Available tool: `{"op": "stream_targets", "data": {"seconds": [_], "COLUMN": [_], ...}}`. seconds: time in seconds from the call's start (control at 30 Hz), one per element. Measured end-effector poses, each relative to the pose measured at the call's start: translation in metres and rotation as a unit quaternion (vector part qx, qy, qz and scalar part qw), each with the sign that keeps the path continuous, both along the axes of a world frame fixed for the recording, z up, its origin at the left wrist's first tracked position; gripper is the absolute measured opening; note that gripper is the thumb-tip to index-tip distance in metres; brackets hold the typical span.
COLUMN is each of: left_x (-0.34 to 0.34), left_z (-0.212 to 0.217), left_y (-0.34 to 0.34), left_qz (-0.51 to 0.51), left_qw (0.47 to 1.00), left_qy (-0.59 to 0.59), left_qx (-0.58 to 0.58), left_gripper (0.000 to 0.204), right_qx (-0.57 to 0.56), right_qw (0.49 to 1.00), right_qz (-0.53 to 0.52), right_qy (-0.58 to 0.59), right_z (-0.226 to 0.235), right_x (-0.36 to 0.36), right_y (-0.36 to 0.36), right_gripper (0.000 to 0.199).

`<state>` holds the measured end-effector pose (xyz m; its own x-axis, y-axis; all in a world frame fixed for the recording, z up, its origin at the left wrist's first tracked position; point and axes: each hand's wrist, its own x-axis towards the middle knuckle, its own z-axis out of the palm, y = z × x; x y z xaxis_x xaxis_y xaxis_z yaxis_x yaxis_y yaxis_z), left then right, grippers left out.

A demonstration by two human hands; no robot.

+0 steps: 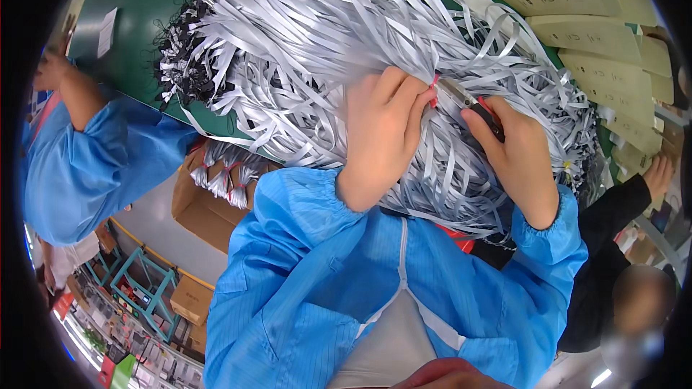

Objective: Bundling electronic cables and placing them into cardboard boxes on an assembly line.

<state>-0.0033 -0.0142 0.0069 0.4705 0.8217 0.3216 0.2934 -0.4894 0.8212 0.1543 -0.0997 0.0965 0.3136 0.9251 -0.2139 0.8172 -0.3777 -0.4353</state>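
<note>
A big heap of silver-grey flat ribbon cables [303, 21] covers the green table [133, 36], with black wire ends along its left side. My left hand [382, 126] is closed over the middle of the heap, fingertips pinching a red tie [435, 90] around some of the cables. Just to the right, my right hand [515, 148] grips a cutting tool [484, 117] with a black and red handle. Its grey metal blade points toward the tie and lies close to it; I cannot tell whether they touch. The tool's exact kind is partly hidden by my fingers.
Cream cardboard sheets or folders [577, 36] overlap along the right edge. Tied cable bundles [231, 173] lie in an open cardboard box [205, 212] below the table's left. A co-worker's blue sleeve [79, 166] is at left; another person's hand [657, 175] is at right.
</note>
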Motion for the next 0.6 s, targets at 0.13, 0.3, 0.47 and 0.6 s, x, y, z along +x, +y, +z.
{"op": "stream_targets", "data": {"seconds": [0.13,0.3,0.47,0.6], "left_x": [0.001,0.001,0.000,0.001], "left_z": [0.000,0.002,0.001,0.002], "left_y": [0.001,0.000,-0.002,-0.001], "left_qz": [-0.004,-0.030,-0.032,-0.024], "left_qw": [1.000,0.998,0.998,0.997], "left_qy": [-0.021,-0.055,-0.049,-0.057], "left_qx": [-0.002,0.009,-0.010,-0.051], "left_gripper": [0.004,0.006,0.005,0.007], "right_qx": [-0.001,-0.004,-0.194,-0.211], "right_qw": [1.000,0.999,0.875,0.829], "right_qz": [0.007,0.007,-0.146,-0.142], "right_qy": [-0.031,0.046,0.420,0.498], "right_z": [0.005,-0.006,-0.020,-0.018], "right_x": [-0.004,0.003,0.032,0.037], "right_y": [0.000,0.005,0.015,0.020], "right_gripper": [0.032,0.034,0.049,0.052]}}
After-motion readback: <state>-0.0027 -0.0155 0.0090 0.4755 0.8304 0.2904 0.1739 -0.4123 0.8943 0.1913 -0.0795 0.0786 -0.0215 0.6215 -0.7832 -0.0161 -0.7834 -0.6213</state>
